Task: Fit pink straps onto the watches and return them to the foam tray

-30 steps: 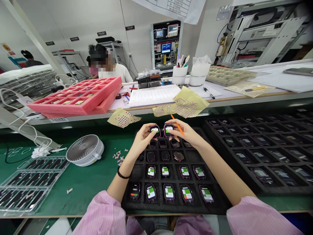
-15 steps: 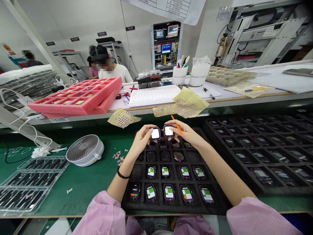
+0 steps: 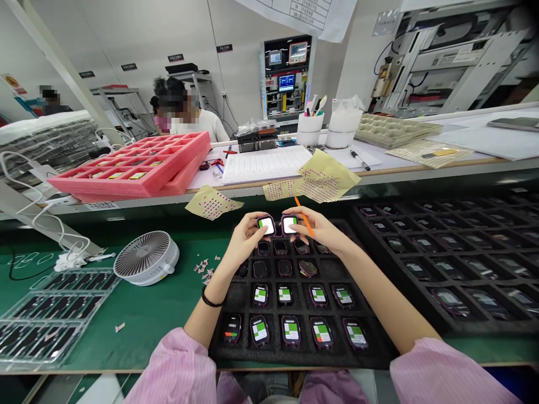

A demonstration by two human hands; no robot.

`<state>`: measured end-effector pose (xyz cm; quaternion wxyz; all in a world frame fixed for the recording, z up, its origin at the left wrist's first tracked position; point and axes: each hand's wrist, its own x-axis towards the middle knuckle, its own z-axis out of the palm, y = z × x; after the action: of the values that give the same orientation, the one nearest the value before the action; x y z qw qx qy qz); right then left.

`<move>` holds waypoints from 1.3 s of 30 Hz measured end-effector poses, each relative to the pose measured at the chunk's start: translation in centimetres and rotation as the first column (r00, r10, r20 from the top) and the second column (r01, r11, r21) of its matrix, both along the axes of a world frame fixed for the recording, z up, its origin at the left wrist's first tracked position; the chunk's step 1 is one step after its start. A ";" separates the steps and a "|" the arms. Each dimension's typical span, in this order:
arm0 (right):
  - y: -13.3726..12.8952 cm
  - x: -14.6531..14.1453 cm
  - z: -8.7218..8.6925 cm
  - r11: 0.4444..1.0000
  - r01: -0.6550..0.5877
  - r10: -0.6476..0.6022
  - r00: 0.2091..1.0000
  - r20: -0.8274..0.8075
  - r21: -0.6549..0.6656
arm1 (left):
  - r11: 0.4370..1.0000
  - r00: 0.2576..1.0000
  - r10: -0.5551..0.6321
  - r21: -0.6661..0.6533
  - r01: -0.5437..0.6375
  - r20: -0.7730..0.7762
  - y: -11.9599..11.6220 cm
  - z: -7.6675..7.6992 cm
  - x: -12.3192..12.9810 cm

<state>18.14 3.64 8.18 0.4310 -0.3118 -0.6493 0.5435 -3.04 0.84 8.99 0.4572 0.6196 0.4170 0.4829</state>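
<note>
Two smartwatch bodies with lit screens are held side by side above the far rows of a black foam tray (image 3: 301, 353). My left hand (image 3: 243, 238) grips the left smartwatch (image 3: 266, 224), its thumb on the screen. Closed around the right smartwatch (image 3: 289, 224) is my right hand (image 3: 318, 230), thumb on that screen too; an orange stick (image 3: 304, 217), perhaps a pen or pry tool, also sits between its fingers. Both screens show white with green areas. In the tray's nearer rows several watches (image 3: 291, 329) are lit; those farther back are dark.
At right lies another black foam tray (image 3: 425, 314) of watches. A small fan (image 3: 147, 257), clear plastic trays (image 3: 54, 314) and paper scraps (image 3: 204, 269) are on the left. Pink foam trays (image 3: 168, 179) and yellow sticker sheets (image 3: 324, 178) occupy the shelf. A co-worker (image 3: 202, 126) sits beyond.
Green areas now show on both held screens, which were plain white before. My left thumb has moved onto its watch's screen. Both hands stay in nearly the same place.
</note>
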 end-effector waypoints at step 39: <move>-0.1 -0.6 0.2 0.963 0.219 -0.225 0.974 -0.017 -0.156 | 0.995 0.998 0.021 -0.103 -0.015 0.058 0.0 0.0 0.4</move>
<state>17.50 3.56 8.39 0.4752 -0.4053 -0.5592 0.5452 -2.65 0.81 9.00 0.4959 0.5771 0.4332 0.4831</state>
